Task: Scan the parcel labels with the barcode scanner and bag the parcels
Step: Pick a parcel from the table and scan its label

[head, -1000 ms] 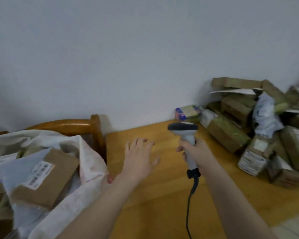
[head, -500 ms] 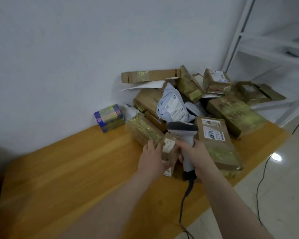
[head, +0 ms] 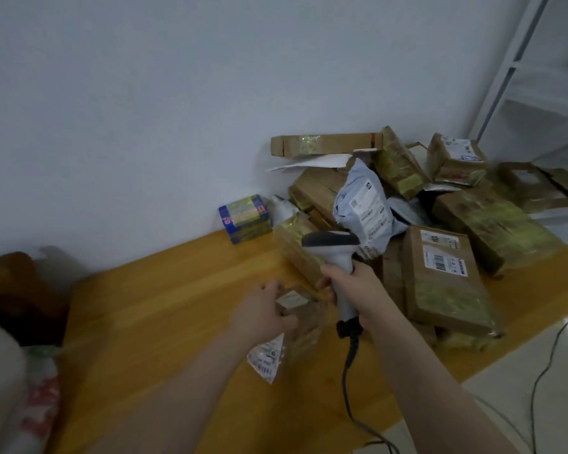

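My left hand (head: 259, 314) grips a small brown taped parcel (head: 304, 326) above the wooden table (head: 164, 309); a white label hangs loose at its lower left corner. My right hand (head: 354, 286) holds the grey and white barcode scanner (head: 333, 247) by its handle, just right of the parcel, head pointing away from me. A pile of brown parcels (head: 440, 273) lies at the table's far right against the wall, with a grey mailer bag (head: 364, 204) on top. The white sack (head: 0, 381) shows at the lower left edge, blurred.
A blue and green box (head: 245, 219) stands by the wall left of the pile. The scanner's black cable (head: 350, 381) hangs off the table's near edge. A white metal shelf frame (head: 518, 60) stands at the right. A wooden chair back (head: 10, 276) sits at the left.
My left hand reached right from the bare table to the pile, took the small parcel and pulled it toward me. The view swung right, then back left a little.
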